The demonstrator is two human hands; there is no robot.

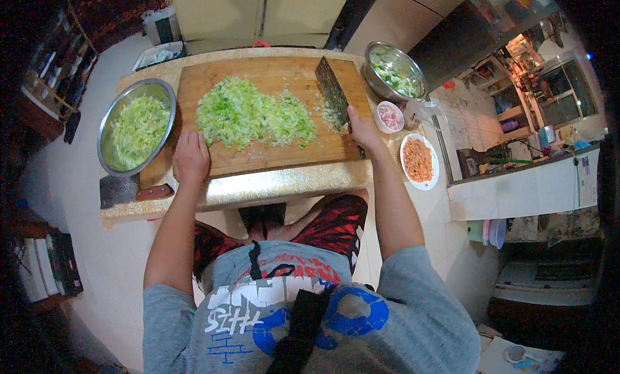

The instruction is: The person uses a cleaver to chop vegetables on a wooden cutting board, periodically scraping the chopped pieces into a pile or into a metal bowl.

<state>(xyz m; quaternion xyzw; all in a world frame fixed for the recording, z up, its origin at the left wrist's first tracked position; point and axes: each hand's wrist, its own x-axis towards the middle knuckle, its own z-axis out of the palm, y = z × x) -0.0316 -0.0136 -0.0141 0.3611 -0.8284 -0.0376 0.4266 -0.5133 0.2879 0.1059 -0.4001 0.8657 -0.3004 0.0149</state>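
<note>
A large wooden cutting board [271,163] bears a spread heap of finely chopped green cabbage-like leaves [242,112]. My right hand [362,131] grips a cleaver [333,86] at the board's right side, its dark blade pointing away from me. Beside and under the blade lie small chopped bits [331,117]. My left hand [191,156] rests at the board's near left edge, touching or close to the heap, and holds no tool. To its left, a steel bowl [102,146] holds more chopped greens [140,129].
A second cleaver [120,190] lies at the table's near left corner. On the right stand a steel bowl of cut greens [370,78], a small white bowl of pinkish pieces [389,129], a clear pitcher [426,113] and a white plate [436,178] of orange-brown shreds [417,158].
</note>
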